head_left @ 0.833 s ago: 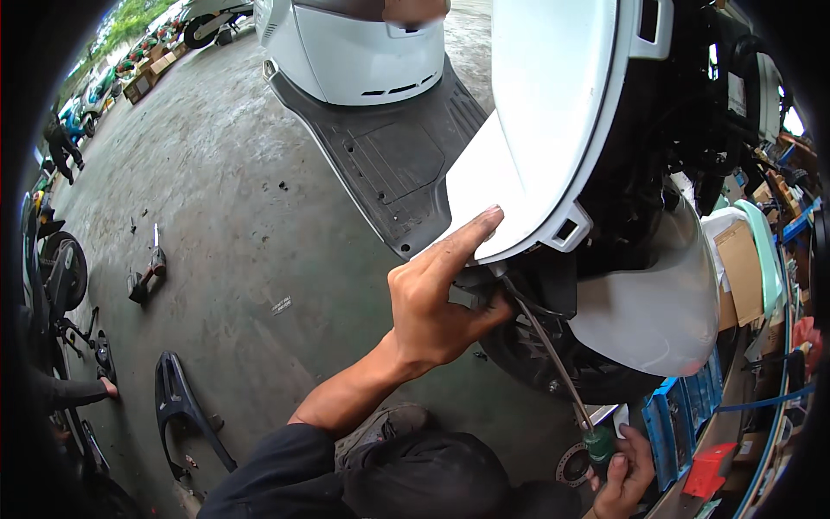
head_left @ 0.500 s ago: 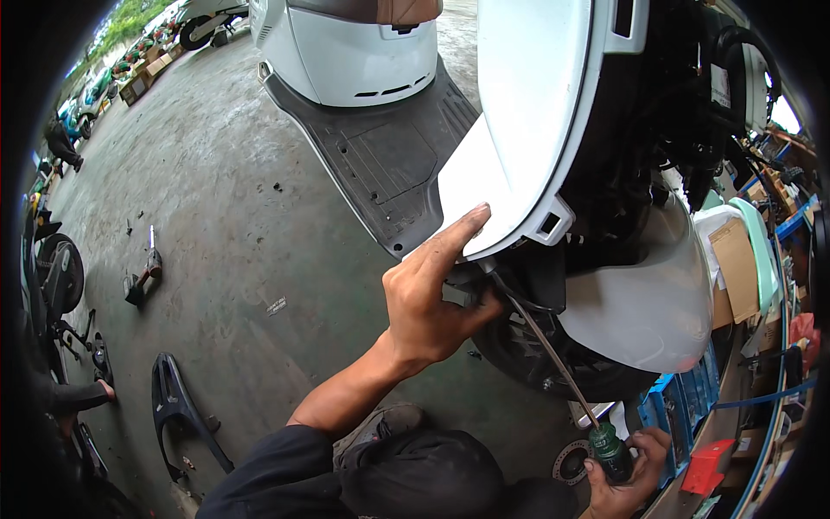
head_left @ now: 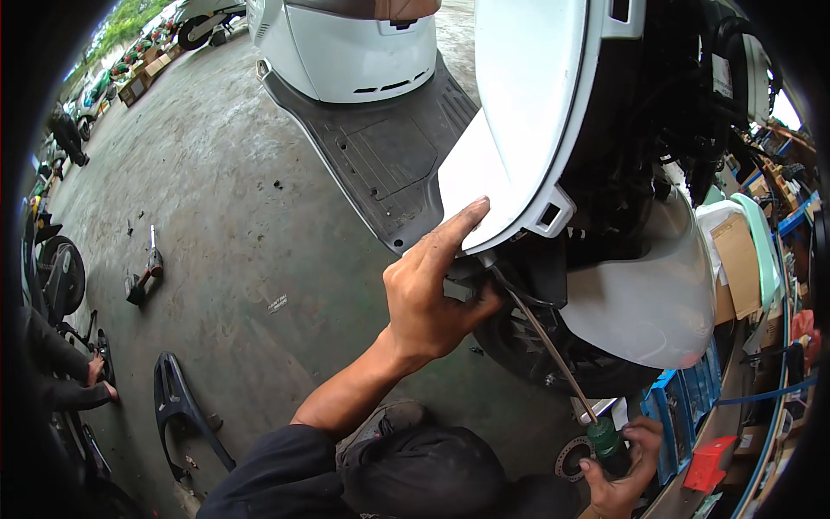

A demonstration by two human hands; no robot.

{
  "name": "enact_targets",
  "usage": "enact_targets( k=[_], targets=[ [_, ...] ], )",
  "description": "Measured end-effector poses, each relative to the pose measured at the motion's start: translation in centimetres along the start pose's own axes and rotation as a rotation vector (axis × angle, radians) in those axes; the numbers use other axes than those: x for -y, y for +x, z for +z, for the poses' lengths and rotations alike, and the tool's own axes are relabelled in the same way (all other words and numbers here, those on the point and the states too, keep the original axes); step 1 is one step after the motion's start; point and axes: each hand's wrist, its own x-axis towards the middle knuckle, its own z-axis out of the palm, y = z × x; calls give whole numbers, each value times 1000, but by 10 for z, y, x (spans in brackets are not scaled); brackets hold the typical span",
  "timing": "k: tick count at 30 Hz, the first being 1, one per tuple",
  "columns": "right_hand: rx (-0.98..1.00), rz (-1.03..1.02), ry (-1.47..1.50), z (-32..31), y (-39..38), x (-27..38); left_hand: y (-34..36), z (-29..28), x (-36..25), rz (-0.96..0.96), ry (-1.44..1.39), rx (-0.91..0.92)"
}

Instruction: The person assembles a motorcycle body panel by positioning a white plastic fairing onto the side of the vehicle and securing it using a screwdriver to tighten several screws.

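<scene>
A scooter's white front panel (head_left: pixel 519 130) fills the upper right. My left hand (head_left: pixel 424 294) grips its lower corner, forefinger laid along the white face and thumb tucked below, where its tip is hidden. From under that corner the shaft of a long screwdriver (head_left: pixel 553 350) slants down to the right; its tip is hidden beneath the panel. My right hand (head_left: pixel 629 467) is around the screwdriver's green handle, with the fingers loosened and partly off its side. Behind the shaft are the front wheel (head_left: pixel 519 355) and a grey fender (head_left: pixel 640 294).
The black footboard (head_left: pixel 380 156) joins the panel on its left. On the floor lie a cordless power tool (head_left: pixel 145 275) and a black curved bracket (head_left: pixel 177 406). Blue bins (head_left: pixel 683 406) and a red box (head_left: pixel 709 465) stand at right. Another person's hand (head_left: pixel 97 370) shows at left.
My right fingers have loosened and shifted around the green handle, which has turned a little. My left hand stays on the panel. At far left, another person's arm has come into view.
</scene>
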Motion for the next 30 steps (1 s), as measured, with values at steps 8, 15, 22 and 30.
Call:
enact_targets(
  k=[8, 15, 22, 30],
  targets=[
    [134, 766, 630, 6, -32, -5, 0, -2, -1, -7, 23, 6],
    [227, 394, 516, -9, -20, -8, 0, -1, -3, -31, -1, 12],
    [77, 274, -41, -6, -37, -6, 1, 3, -3, -11, 6, -26],
    [189, 874, 954, -7, -22, -6, -4, 1, 0, -71, -3, 6]
  ],
)
